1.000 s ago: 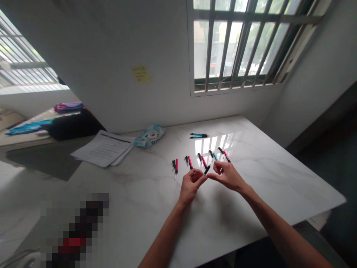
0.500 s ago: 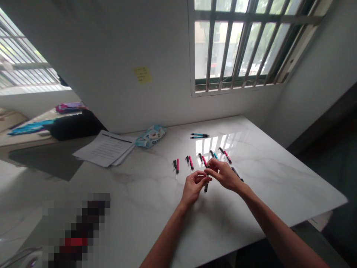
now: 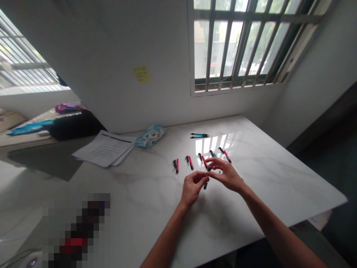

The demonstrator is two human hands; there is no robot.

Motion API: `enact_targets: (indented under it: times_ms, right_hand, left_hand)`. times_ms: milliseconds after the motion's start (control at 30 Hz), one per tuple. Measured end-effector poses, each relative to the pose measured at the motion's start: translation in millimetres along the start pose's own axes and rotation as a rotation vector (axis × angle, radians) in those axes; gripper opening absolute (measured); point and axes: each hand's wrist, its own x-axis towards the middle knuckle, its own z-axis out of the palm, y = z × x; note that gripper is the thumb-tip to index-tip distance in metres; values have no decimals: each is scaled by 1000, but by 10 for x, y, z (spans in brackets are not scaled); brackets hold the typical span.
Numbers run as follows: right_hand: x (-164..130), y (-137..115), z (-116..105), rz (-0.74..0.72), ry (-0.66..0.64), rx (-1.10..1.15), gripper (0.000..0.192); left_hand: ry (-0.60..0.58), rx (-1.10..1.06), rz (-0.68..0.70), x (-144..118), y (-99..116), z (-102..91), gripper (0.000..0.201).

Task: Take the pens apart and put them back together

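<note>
Centrally, a short black pen part (image 3: pixel 205 185) is pinched between left hand (image 3: pixel 192 187) and right hand (image 3: pixel 227 174) above the white marble table (image 3: pixel 279 178). Behind: four pink pen barrels (image 3: pixel 190 162), two teal-black pens (image 3: pixel 199 136), one paper stack (image 3: pixel 104 149).

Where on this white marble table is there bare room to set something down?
Free patches on the white marble table: the right side past the right hand, and the near stretch between the two forearms and the stack of white printed papers. Crowded: the row of pink, teal and black pen parts just beyond the left hand, up to the two teal pens.
</note>
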Motion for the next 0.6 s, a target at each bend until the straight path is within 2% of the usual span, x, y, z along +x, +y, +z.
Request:
enact_targets:
  times_ms: [100, 233, 300, 367, 467, 600]
  right_hand:
    - [-5, -11, -14, -17, -62, 53, 46]
    - [-7, 4, -18, -19, 15, -39, 46]
    - [-10, 11, -15, -27, -3, -22, 41]
    - [-16, 13, -12, -35, -33, -7, 45]
    - [-23, 12, -10, -27, 11, -44, 46]
    - [-22, 21, -4, -22, -32, 28, 45]
  left_hand:
    - [-1, -2, 1, -1, -5, -3, 29]
    - [-6, 20, 5, 0, -4, -7, 30]
    - [-2, 17, 5, 3, -12, -9, 31]
    - [7, 7, 7, 6, -18, -11, 32]
    - [4, 12, 16, 8, -12, -15, 32]
    - [7, 12, 15, 4, 13, -17, 32]
